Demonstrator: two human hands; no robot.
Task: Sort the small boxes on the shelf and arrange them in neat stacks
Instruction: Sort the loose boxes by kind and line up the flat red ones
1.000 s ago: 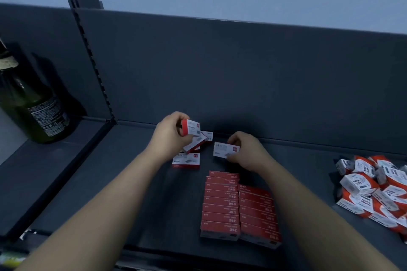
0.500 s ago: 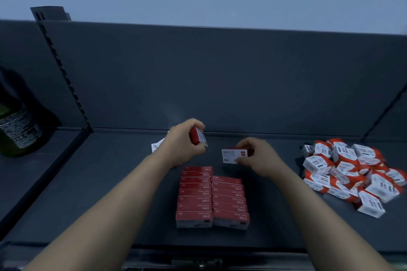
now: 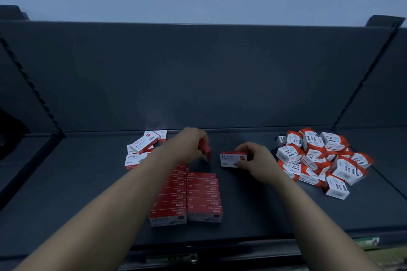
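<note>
Two neat rows of red staple boxes (image 3: 203, 196) stand on edge at the middle of the dark shelf (image 3: 77, 182). My left hand (image 3: 190, 144) grips one red staple box (image 3: 205, 152) just behind the left row. My right hand (image 3: 256, 158) pinches another staple box (image 3: 231, 159), white face toward me, a little above the shelf to the right of the rows. A few loose staple boxes (image 3: 143, 147) lie behind my left forearm.
A heap of white and orange paper-clip boxes (image 3: 319, 160) fills the right part of the shelf. The shelf's back panel (image 3: 198, 77) rises straight behind. Notched uprights stand at both sides. The front lip (image 3: 176, 257) carries a price rail.
The view has swung right, so the bottle has left the frame and the paper-clip heap is in full view. My left hand has lowered its box toward the back of the left row.
</note>
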